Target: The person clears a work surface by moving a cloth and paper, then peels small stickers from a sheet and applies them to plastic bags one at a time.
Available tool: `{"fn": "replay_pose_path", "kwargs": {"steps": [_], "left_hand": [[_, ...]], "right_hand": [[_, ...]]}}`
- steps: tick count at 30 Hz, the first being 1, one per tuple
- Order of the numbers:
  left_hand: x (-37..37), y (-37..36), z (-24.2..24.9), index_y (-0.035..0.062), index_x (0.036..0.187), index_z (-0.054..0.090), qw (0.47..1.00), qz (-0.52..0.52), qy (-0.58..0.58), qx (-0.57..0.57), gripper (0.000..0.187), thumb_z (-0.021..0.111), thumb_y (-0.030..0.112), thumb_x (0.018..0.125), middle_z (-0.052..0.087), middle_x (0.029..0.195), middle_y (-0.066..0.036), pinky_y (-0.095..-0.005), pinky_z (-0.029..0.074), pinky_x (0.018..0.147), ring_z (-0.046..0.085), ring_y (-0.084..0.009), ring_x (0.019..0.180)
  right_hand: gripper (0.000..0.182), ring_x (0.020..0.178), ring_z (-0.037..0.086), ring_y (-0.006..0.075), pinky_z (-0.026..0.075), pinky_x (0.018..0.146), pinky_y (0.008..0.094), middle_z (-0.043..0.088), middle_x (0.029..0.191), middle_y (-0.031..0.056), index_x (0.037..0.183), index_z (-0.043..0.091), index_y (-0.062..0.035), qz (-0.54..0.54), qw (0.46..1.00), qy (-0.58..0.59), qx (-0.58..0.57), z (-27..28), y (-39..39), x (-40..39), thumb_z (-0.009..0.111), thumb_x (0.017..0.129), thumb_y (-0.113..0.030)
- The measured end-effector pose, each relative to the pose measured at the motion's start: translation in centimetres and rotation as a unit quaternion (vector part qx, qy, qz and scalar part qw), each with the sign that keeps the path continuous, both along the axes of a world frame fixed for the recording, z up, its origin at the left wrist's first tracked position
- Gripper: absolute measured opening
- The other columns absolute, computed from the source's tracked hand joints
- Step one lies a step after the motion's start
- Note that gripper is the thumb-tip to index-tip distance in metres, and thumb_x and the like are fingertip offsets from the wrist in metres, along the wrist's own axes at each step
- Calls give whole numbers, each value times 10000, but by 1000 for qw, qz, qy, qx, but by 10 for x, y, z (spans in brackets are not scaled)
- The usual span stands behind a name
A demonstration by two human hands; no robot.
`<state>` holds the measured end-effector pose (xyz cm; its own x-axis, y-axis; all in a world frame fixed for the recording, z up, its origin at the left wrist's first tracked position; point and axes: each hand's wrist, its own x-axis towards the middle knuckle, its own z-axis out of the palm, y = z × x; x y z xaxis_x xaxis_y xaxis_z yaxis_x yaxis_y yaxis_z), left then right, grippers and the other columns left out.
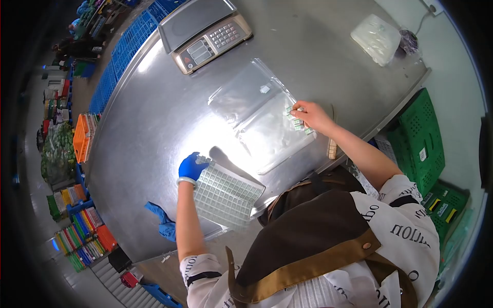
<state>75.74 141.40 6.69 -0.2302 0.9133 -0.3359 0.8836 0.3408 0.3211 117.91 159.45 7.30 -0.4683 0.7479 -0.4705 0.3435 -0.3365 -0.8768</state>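
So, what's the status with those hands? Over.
Left hand, blue-gloved: gripping gridded sheet. Right hand, bare: fingers at small labels on clear plastic bags. Scale sits beyond the bags, seemingly out of the way.

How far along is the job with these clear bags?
Partly done, it seems: several small labels lie along one edge of the clear bags. In hand: the gloved left hand holds a gridded sheet, and the bare right hand is at those labels; its exact grip is unclear. Left: probably more labelling, as the sheet's grid looks large, though its cells are too small to count.
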Motion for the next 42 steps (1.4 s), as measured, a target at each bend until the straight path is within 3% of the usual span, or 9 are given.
{"fn": "replay_pose_path", "kwargs": {"steps": [3, 9, 19, 21, 25, 28, 32, 36, 42], "left_hand": [[44, 10, -3, 72, 1082, 647, 974, 0, 144, 176, 411, 763, 209, 712, 653, 1063, -135, -400, 468, 851, 605, -314, 961], [156, 33, -43, 78, 872, 673, 942, -205, -227, 135, 276, 800, 155, 640, 637, 914, -103, -383, 475, 800, 596, -297, 908], [105, 55, -58, 11, 964, 615, 808, 382, -370, 252, 152, 501, 53, 872, 605, 873, -39, -254, 439, 637, 528, -101, 714], [102, 50, -74, 18, 952, 612, 804, 333, -312, 382, 157, 506, 68, 848, 606, 883, -34, -263, 437, 661, 547, -108, 758], [154, 42, -52, 38, 933, 651, 929, -263, -169, 196, 122, 649, 52, 811, 628, 841, -49, -284, 460, 715, 583, -170, 765], [145, 35, -76, 36, 936, 685, 936, -184, -274, 120, 150, 682, 54, 788, 644, 869, -69, -281, 469, 738, 606, -188, 802], [135, 38, -78, 29, 1002, 695, 882, 35, -465, 74, 195, 561, 33, 861, 642, 830, -38, -255, 465, 739, 602, -152, 802], [117, 72, -20, 39, 885, 637, 730, 483, -410, 255, 209, 465, 147, 932, 560, 711, 10, -214, 367, 595, 460, -67, 648], [150, 35, -55, 90, 904, 652, 941, -176, -264, 116, 229, 767, 120, 708, 612, 889, -79, -336, 460, 801, 571, -242, 877]], "right_hand": [[205, 547, 515, 121, 408, 521, 303, 596, 658, 44, 881, 628, -56, 13, 998, -59, 28, -31, 14, -2, 661, 858, -258], [243, 599, 540, 151, 445, 592, 339, 586, 658, 50, 825, 621, -44, 118, 906, -306, 267, -74, 35, -41, 697, 820, -274], [221, 644, 590, 160, 451, 561, 349, 616, 699, 68, 927, 644, -64, 50, 999, -15, -13, 3, 55, -13, 710, 807, -237], [233, 647, 600, 181, 455, 569, 363, 620, 704, 78, 952, 650, -69, 112, 987, -74, 91, -31, 46, -23, 712, 799, -234], [221, 692, 634, 257, 468, 621, 416, 636, 744, 124, 884, 596, -52, 198, 877, -279, 339, -64, 43, -39, 700, 800, -227], [237, 633, 595, 195, 451, 577, 366, 601, 688, 70, 883, 532, -53, 162, 865, -327, 344, -52, 51, -35, 689, 826, -221], [241, 581, 497, 102, 398, 519, 281, 519, 662, -5, 906, 473, -66, 60, 997, 40, 39, -23, 66, -22, 668, 859, -200], [237, 569, 497, 120, 389, 500, 289, 520, 671, 10, 898, 443, -67, 100, 992, 64, 32, 1, 61, -24, 656, 865, -166], [240, 641, 599, 340, 437, 545, 435, 599, 695, 143, 938, 447, -70, 248, 870, -204, 373, -61, 46, -48, 655, 825, -107]]}}
